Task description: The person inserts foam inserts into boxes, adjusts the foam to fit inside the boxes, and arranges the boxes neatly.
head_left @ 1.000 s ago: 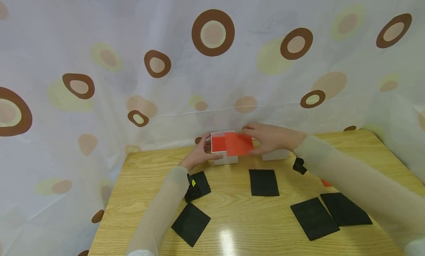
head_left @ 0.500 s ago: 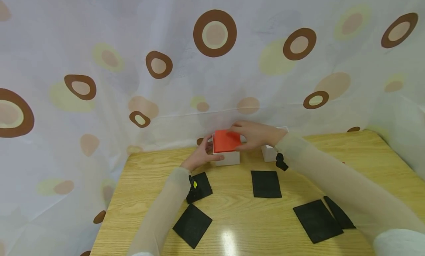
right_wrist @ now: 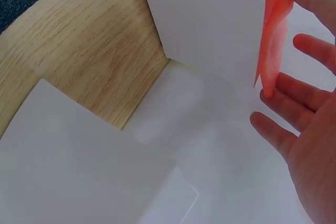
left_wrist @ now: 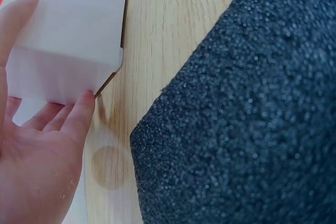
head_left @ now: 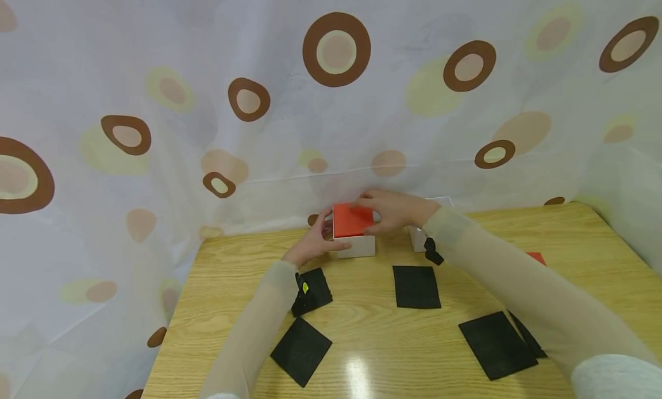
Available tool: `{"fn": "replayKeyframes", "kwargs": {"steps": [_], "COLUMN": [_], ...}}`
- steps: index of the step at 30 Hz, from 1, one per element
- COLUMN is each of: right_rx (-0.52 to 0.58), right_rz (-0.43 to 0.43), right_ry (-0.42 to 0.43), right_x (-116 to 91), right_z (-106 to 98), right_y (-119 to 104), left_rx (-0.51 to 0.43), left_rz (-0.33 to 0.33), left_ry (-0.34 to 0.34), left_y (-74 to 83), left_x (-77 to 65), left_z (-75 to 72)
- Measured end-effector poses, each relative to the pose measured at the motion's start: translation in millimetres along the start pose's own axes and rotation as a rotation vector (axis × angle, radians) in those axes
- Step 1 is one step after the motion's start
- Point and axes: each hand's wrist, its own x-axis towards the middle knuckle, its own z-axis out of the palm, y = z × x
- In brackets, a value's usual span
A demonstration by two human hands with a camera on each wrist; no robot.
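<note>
A white box (head_left: 357, 248) stands near the back of the table. My left hand (head_left: 314, 242) holds it from the left, thumb along the front face and fingers round the side. The left wrist view shows those fingertips (left_wrist: 83, 103) at the box's lower edge. Over the box's top lies a red square sheet (head_left: 347, 222); an earlier view shows red inside the box too. My right hand (head_left: 395, 209) grips the sheet by its right side. In the right wrist view the red sheet (right_wrist: 272, 40) bows between thumb and fingers, right at the box's rim.
A second white box (head_left: 418, 239) stands to the right, partly behind my right hand. Black squares lie in front: one in the middle (head_left: 416, 287), others toward left and right. A red piece (head_left: 537, 257) shows beyond my right sleeve. A patterned curtain (head_left: 258, 175) hangs behind.
My right hand has moved left with the red sheet, bringing it from beside the box's opening to lie flat across the top. The left hand keeps holding the box.
</note>
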Motion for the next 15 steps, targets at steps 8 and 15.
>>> {"fn": "replayKeyframes", "kwargs": {"steps": [8,15], "right_rx": [-0.003,-0.011], "right_rz": [-0.026,-0.011], "right_ry": [0.005,-0.016], "right_x": [1.9,2.8], "right_z": [5.7,11.0], "right_y": [2.6,5.1], "left_rx": [0.014,0.029], "left_rz": [-0.011,-0.009], "left_ry": [0.008,0.012], "left_y": [0.4,-0.3], "left_x": [0.0,-0.1], "left_z": [0.3,0.5]}}
